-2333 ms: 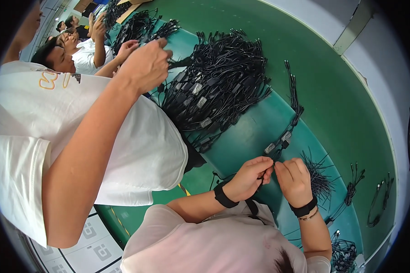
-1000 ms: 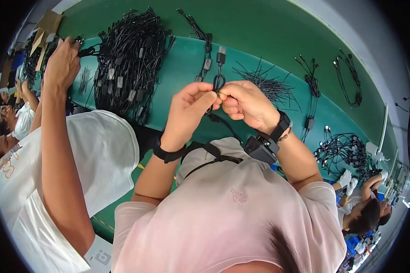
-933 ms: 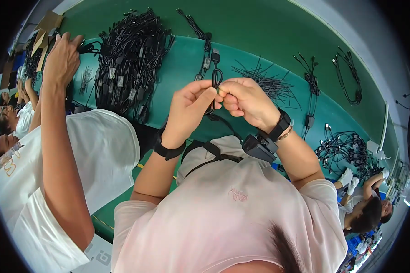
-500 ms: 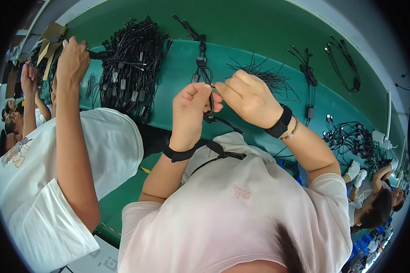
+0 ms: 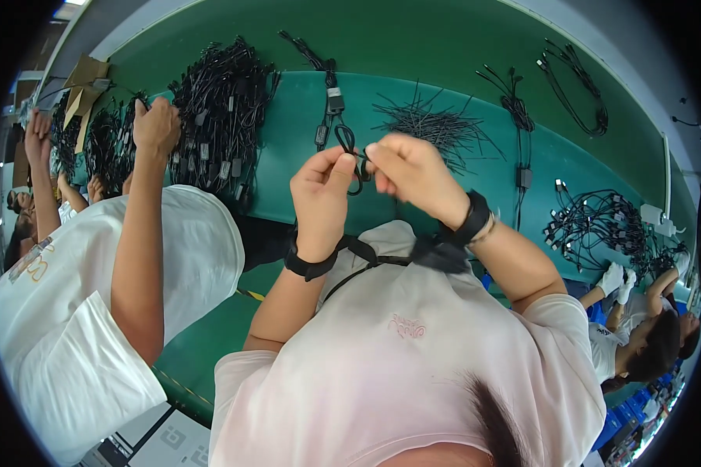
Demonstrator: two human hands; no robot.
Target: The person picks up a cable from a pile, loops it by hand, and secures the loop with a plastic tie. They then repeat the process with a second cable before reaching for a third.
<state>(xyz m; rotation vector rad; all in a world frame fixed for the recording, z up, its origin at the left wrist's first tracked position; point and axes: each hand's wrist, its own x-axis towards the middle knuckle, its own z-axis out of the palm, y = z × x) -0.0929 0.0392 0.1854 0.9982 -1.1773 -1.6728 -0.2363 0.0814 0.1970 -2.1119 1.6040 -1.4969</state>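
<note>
My left hand (image 5: 319,193) and my right hand (image 5: 410,173) are raised together above the green table (image 5: 413,47). Both pinch a thin black cable (image 5: 349,152) bent into a small loop between the fingertips. The cable's far part, with small black and grey blocks (image 5: 331,101), lies stretched on the table beyond my hands. A loose bunch of black cable ties (image 5: 432,124) lies just behind my right hand. Both wrists wear black bands.
A person in a white shirt (image 5: 94,311) on my left reaches a hand (image 5: 156,128) into a big heap of black cables (image 5: 218,101). More cables (image 5: 599,222) lie at the right, where another person sits with white gloves (image 5: 619,280).
My view has swung from the left neighbour toward the table's middle. My hands stay together on the cable and have lifted slightly, working the loop. The neighbour's hand still rests on the heap.
</note>
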